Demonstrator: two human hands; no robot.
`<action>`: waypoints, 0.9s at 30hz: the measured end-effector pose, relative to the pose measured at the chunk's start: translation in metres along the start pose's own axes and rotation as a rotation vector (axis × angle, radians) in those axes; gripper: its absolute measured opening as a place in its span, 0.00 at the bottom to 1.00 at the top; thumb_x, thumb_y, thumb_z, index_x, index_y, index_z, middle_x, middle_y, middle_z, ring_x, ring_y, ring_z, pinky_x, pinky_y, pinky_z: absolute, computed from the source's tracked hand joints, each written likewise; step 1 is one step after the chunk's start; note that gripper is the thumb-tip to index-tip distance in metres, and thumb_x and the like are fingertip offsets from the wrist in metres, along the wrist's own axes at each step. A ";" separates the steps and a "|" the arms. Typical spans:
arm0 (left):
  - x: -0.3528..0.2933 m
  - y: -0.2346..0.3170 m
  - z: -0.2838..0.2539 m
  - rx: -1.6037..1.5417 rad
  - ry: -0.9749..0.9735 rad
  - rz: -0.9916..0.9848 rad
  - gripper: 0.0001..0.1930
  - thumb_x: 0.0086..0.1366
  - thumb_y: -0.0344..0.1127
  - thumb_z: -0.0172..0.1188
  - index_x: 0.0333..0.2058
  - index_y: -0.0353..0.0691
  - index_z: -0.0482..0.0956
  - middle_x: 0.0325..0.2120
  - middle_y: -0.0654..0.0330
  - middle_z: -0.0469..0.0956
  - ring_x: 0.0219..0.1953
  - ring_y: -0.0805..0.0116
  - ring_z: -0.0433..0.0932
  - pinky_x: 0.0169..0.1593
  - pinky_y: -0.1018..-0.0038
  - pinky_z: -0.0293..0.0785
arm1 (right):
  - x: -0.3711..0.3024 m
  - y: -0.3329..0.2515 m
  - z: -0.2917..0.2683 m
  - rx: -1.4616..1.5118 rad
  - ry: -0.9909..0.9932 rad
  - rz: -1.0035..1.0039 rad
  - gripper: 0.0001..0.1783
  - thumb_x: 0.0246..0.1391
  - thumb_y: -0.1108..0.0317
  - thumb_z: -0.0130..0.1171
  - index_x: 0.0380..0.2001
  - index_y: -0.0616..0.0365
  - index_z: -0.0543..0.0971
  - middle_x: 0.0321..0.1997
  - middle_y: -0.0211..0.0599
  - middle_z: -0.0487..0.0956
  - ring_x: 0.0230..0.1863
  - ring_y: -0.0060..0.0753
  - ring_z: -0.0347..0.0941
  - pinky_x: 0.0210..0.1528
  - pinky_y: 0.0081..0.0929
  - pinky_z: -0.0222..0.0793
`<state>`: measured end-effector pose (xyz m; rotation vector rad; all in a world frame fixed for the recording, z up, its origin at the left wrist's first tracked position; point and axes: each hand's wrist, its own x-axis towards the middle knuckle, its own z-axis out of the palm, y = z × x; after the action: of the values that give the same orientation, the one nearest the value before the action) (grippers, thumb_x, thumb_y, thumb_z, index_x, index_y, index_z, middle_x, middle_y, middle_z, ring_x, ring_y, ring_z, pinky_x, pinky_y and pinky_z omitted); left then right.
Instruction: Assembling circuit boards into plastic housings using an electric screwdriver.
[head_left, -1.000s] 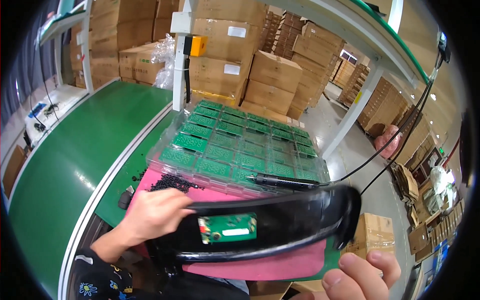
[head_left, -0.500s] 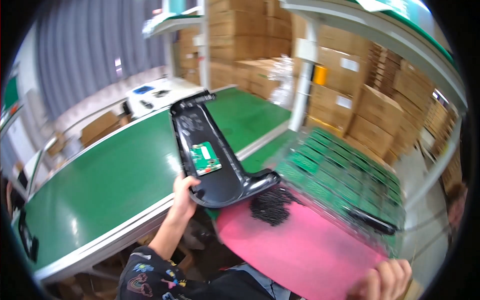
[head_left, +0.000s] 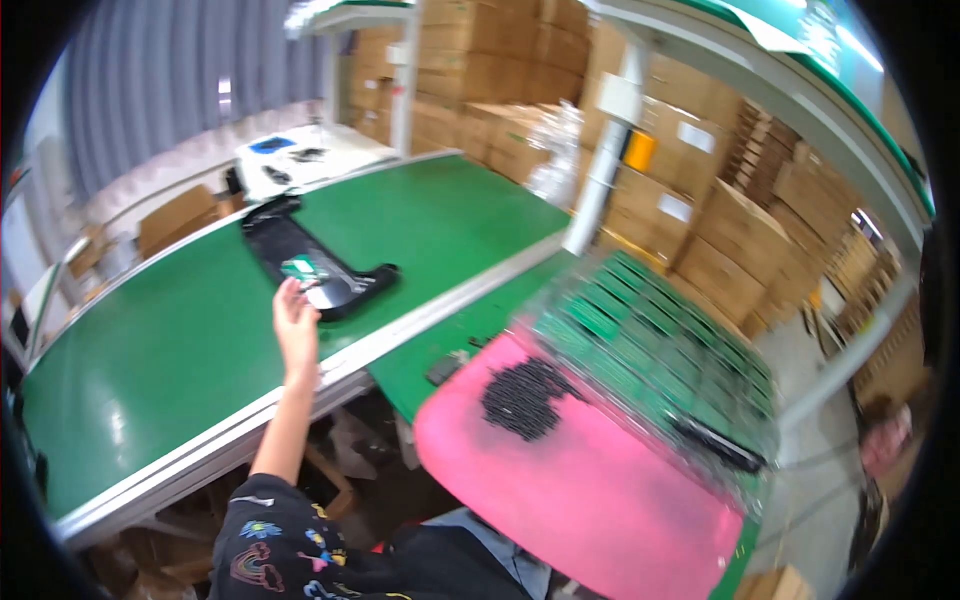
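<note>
A long black plastic housing (head_left: 350, 291) with a bent end is on or just above the green belt (head_left: 170, 340). Inside it sits a small green circuit board (head_left: 300, 268). At the housing's near left edge is my left hand (head_left: 295, 325), its arm stretched out and its fingers closed on the rim, close to the board. My right hand is out of view. On a pink mat (head_left: 590, 480) in front of me lies a pile of small black pieces (head_left: 525, 400). Beside the mat, a clear tray holds several green circuit boards (head_left: 650, 345).
A black handheld tool (head_left: 718, 443) with a cord rests on the tray's near edge. A metal rail (head_left: 440, 308) runs between belt and bench. A white post (head_left: 605, 170) carries the overhead shelf. Stacked cartons (head_left: 640, 210) stand behind, and a white table (head_left: 340, 150) beyond the belt.
My left hand has carried the black housing away to the left, from above the bench onto or over the belt. My right hand has left the view at the lower right.
</note>
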<state>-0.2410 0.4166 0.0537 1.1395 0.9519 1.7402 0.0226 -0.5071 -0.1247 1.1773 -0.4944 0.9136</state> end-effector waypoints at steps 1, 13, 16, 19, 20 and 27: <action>-0.006 0.006 0.008 0.090 -0.120 0.030 0.21 0.67 0.24 0.52 0.59 0.40 0.71 0.56 0.58 0.73 0.54 0.69 0.72 0.48 0.75 0.73 | -0.030 0.022 -0.016 -0.057 -0.044 -0.034 0.18 0.68 0.67 0.46 0.48 0.62 0.83 0.44 0.50 0.85 0.41 0.41 0.84 0.43 0.32 0.79; -0.126 0.090 0.099 -0.048 -1.037 0.221 0.05 0.65 0.21 0.52 0.34 0.34 0.77 0.33 0.64 0.73 0.34 0.78 0.70 0.37 0.82 0.65 | -0.219 0.115 -0.161 -1.227 0.506 -0.781 0.13 0.64 0.64 0.51 0.42 0.60 0.81 0.38 0.41 0.81 0.35 0.35 0.78 0.35 0.31 0.74; -0.159 0.110 0.104 -0.032 -1.186 0.361 0.06 0.60 0.19 0.52 0.34 0.33 0.77 0.35 0.59 0.74 0.34 0.74 0.72 0.38 0.80 0.67 | -0.222 0.110 -0.190 -1.357 0.727 -0.984 0.12 0.64 0.63 0.53 0.40 0.59 0.81 0.37 0.38 0.80 0.34 0.33 0.77 0.33 0.30 0.73; -0.174 0.122 0.102 -0.028 -1.267 0.449 0.06 0.58 0.18 0.53 0.32 0.32 0.78 0.33 0.58 0.75 0.34 0.71 0.74 0.38 0.77 0.69 | -0.218 0.110 -0.213 -1.445 0.989 -1.171 0.12 0.63 0.62 0.54 0.38 0.59 0.81 0.35 0.36 0.79 0.32 0.32 0.75 0.31 0.30 0.71; -0.177 0.122 0.101 -0.011 -1.304 0.460 0.06 0.57 0.18 0.53 0.32 0.32 0.78 0.33 0.57 0.76 0.34 0.69 0.74 0.38 0.76 0.70 | -0.212 0.109 -0.217 -1.473 1.082 -1.225 0.11 0.62 0.62 0.55 0.38 0.59 0.80 0.35 0.35 0.79 0.32 0.31 0.75 0.30 0.30 0.71; -0.205 0.123 0.112 -0.055 -1.552 0.555 0.07 0.56 0.18 0.54 0.31 0.33 0.79 0.31 0.55 0.79 0.35 0.61 0.78 0.41 0.70 0.73 | -0.148 0.113 -0.206 -1.557 1.580 -1.585 0.10 0.61 0.62 0.58 0.34 0.58 0.80 0.30 0.30 0.76 0.29 0.30 0.72 0.27 0.30 0.69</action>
<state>-0.1136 0.1995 0.1338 2.2174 -0.4030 0.6849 -0.1784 -0.3547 -0.2421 -0.8417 0.9151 -0.3027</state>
